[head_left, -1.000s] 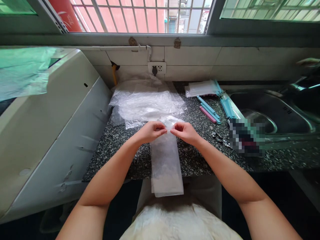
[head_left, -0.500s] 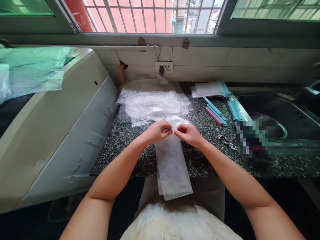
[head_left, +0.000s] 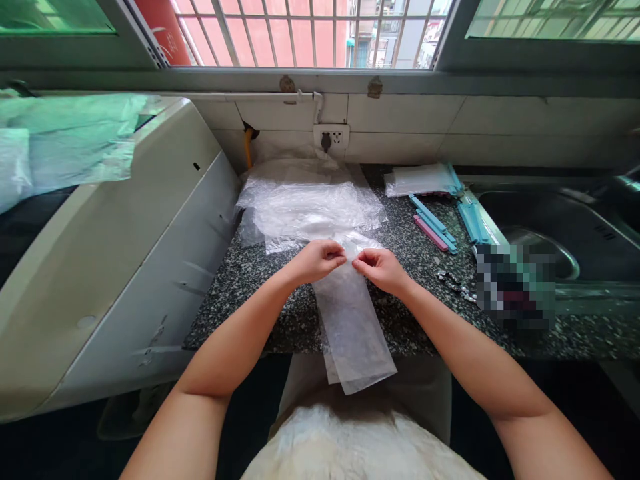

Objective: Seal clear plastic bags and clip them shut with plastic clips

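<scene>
Head view: left hand (head_left: 320, 260) and right hand (head_left: 381, 269) pinched the bags (head_left: 357, 337), seemingly parting them; next needed gentle pulling.

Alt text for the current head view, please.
A person's left hand and right hand, nearly touching, pinch translucent plastic overhanging the front of a speckled counter. Behind lies a clear plastic heap; to the right, blue and pink strips near a metal sink.

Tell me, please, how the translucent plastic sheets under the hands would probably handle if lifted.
The translucent plastic sheets look thin and see-through, so probably light and floppy. Their lower ends are fanned apart, so the layers might slip.
</scene>
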A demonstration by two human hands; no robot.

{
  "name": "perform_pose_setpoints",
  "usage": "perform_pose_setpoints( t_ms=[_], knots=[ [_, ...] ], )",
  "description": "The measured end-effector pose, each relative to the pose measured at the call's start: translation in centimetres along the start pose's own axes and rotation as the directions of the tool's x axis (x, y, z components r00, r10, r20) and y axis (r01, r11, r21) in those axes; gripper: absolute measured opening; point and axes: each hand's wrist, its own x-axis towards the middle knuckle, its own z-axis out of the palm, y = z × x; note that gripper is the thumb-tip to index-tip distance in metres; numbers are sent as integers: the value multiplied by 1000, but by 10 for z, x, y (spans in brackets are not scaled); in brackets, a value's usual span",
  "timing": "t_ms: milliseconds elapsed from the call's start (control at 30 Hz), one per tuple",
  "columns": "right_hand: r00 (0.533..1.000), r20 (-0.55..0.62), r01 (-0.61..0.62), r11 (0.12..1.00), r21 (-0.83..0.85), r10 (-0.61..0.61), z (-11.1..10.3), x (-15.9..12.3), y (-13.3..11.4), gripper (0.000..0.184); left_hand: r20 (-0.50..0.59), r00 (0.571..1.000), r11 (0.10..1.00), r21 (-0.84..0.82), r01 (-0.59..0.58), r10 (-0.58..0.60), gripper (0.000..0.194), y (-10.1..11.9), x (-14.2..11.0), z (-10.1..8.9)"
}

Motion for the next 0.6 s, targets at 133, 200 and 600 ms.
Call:
perform_pose_setpoints(
  t_ms=[133, 200, 600],
  knots=[
    [1000, 0, -9, 1000, 21, 9, 0, 0, 0, 30, -18, 1000, 999, -39, -2, 1, 10, -1, 0, -2],
    [1000, 2, -10, 1000, 25, 10, 0, 0, 0, 32, -31, 1000, 998, -57, -4, 2, 12, -1, 0, -4],
    [999, -41, 21, 998, -60, -24, 1, -1, -1, 30, -14, 999, 992, -117, 41, -43, 12, -1, 1, -7]
  ],
)
